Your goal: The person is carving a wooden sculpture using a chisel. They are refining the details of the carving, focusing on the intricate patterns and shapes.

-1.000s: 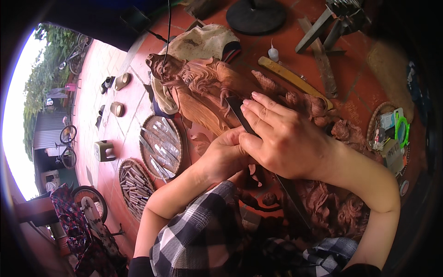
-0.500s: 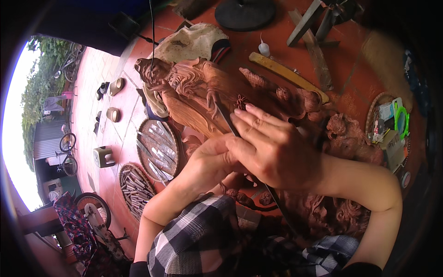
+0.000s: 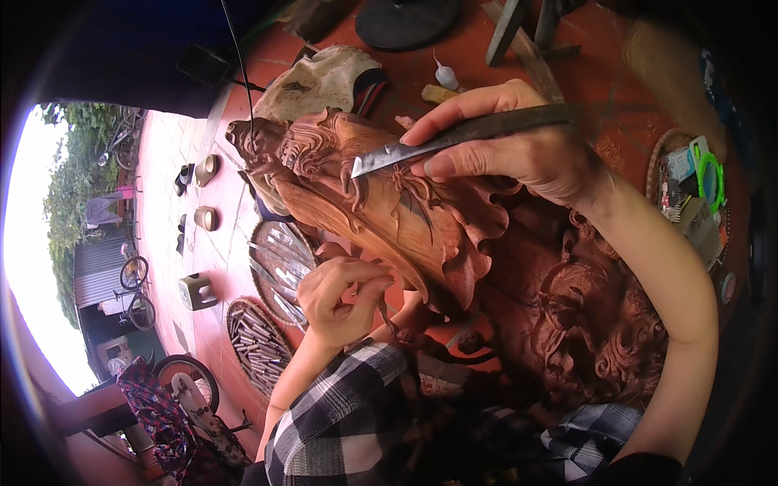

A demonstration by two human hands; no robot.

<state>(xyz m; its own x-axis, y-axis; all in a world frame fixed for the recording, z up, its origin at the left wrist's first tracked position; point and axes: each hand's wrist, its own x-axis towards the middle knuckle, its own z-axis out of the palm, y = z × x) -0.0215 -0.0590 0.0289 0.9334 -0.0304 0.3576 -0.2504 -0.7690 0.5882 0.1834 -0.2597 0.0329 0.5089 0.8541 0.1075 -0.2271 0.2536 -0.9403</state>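
Head view: a carving chisel [image 3: 454,139] is clasped in the right hand [image 3: 519,146], blade just beyond the grip on the wooden statue [image 3: 389,219]; shallow, controlled cuts are advised. The left hand [image 3: 344,296] is curled empty.

A red tiled floor [image 3: 186,243] runs out to the left into bright daylight, where green trees [image 3: 77,162], a shed [image 3: 101,267] and two parked bicycles [image 3: 136,290] stand. On the floor lie two round trays of metal tools [image 3: 258,344], a small stool [image 3: 197,292], two little pots [image 3: 206,194] and a crumpled cloth [image 3: 320,81]. At the right edge sits a round basket of small items [image 3: 689,190], and a dark round disc [image 3: 405,20] lies at the top, near wooden posts [image 3: 519,32].
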